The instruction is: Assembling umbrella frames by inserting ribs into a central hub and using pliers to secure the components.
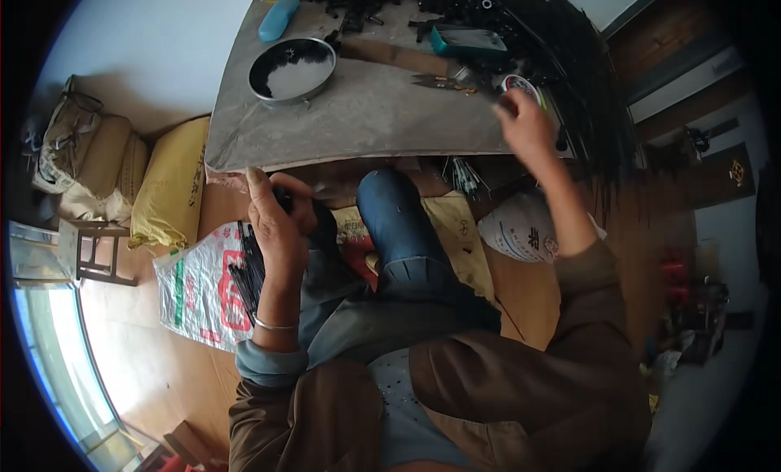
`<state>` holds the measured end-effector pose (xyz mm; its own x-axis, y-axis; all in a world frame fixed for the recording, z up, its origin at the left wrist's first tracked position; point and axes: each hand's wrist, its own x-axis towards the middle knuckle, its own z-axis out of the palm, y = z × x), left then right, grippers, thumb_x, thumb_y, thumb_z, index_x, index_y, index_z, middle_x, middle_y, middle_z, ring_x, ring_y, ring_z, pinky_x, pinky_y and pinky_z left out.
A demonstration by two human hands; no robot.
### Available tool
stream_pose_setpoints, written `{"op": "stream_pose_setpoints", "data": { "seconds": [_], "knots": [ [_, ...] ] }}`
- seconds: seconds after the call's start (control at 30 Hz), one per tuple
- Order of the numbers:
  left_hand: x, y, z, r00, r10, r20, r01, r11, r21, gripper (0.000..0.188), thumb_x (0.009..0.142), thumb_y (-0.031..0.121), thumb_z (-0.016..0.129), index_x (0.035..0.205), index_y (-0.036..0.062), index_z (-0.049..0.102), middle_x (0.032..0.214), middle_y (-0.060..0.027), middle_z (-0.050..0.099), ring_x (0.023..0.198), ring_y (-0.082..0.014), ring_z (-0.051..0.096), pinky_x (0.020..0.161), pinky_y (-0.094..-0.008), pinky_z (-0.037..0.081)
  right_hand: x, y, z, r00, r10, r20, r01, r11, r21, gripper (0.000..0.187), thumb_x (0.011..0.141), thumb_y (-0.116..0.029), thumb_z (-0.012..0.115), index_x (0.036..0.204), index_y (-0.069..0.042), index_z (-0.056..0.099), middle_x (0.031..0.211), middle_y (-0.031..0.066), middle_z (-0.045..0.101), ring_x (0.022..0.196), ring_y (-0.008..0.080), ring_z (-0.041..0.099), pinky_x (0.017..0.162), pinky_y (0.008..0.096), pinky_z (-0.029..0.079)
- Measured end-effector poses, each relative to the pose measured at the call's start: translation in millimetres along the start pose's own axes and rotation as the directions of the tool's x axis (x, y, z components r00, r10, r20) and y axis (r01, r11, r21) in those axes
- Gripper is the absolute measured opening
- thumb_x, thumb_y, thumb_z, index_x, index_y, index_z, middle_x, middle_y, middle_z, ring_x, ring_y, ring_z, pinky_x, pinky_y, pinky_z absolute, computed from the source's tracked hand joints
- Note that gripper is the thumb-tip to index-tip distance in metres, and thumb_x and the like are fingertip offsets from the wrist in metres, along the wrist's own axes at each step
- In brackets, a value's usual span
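My left hand (277, 220) is raised just off the table's near edge, thumb up and fingers curled round a small black piece (283, 197). Most of that piece is hidden by the fingers. Over the right part of the table, my right hand (527, 130) has its fingers pinched together. Something dark shows at its fingertips, too blurred to name. A small round container (519, 85) with a pale rim lies just beyond that hand. To its left are pliers (443, 83) with dark jaws. A bundle of thin black rods (248, 281) lies beside my left forearm.
The grey table (390, 130) bears a round pan (293, 69) of white and black bits, a blue object (279, 17), a teal tray (468, 41) and heaped black parts (382, 4). Long black strands (582, 90) hang off its right side. Sacks (171, 183) and a wooden stool (96, 251) stand left.
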<state>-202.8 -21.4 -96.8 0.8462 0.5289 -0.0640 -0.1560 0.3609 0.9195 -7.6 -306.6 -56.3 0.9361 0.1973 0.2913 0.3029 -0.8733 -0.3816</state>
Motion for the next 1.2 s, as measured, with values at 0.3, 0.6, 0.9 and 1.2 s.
{"op": "stream_pose_setpoints", "data": {
  "seconds": [0.3, 0.6, 0.9, 1.2],
  "knots": [
    [-1.5, 1.3, 12.6, 0.999, -0.02, 0.028, 0.02, 1.0, 0.008, 0.066, 0.099, 0.055, 0.027, 0.068, 0.0023, 0.054, 0.045, 0.0034, 0.029, 0.039, -0.0065, 0.024, 0.037, -0.0231, 0.021, 89.6, 78.3, -6.0, 0.967, 0.194, 0.165, -0.151, 0.958, -0.243, 0.031, 0.085, -0.035, 0.061, 0.105, -0.012, 0.067, 0.1, 0.0149, 0.067, 0.098, 0.0335, 0.062, 0.082, 0.0424, 0.047],
    [-2.3, 1.7, 19.7, 0.999, -0.045, 0.017, 0.044, 0.999, 0.029, 0.066, 0.099, 0.055, 0.025, 0.069, 0.0031, 0.052, 0.043, 0.0037, 0.025, 0.037, -0.0076, 0.021, 0.037, -0.0249, 0.019, 96.1, 77.3, -0.3, 0.987, 0.09, 0.132, -0.043, 0.946, -0.323, 0.032, 0.084, -0.034, 0.061, 0.105, -0.01, 0.066, 0.1, 0.0149, 0.067, 0.097, 0.0342, 0.062, 0.083, 0.0427, 0.048],
    [-9.0, 0.3, 8.0, 0.962, -0.068, 0.264, 0.097, 0.99, -0.098, 0.073, 0.092, 0.068, 0.029, 0.085, 0.0008, 0.056, 0.051, 0.0031, 0.032, 0.046, -0.0073, 0.028, 0.044, -0.0236, 0.025, 102.7, 85.5, -4.6, 0.983, 0.185, -0.005, -0.182, 0.965, -0.191, 0.035, 0.084, -0.035, 0.06, 0.103, -0.006, 0.066, 0.097, 0.0153, 0.067, 0.093, 0.0334, 0.063, 0.079, 0.0405, 0.048],
    [-17.6, 5.0, 9.0, 0.893, 0.05, 0.447, 0.004, 0.993, -0.12, 0.075, 0.087, 0.069, 0.036, 0.103, -0.0009, 0.056, 0.061, 0.0022, 0.04, 0.056, -0.0074, 0.035, 0.053, -0.0222, 0.03, 110.6, 99.1, -8.4, 0.966, 0.218, 0.136, -0.228, 0.972, 0.061, 0.04, 0.081, -0.035, 0.065, 0.098, 0.002, 0.066, 0.094, 0.018, 0.068, 0.089, 0.0305, 0.065, 0.077, 0.0388, 0.047]
  ]
}}
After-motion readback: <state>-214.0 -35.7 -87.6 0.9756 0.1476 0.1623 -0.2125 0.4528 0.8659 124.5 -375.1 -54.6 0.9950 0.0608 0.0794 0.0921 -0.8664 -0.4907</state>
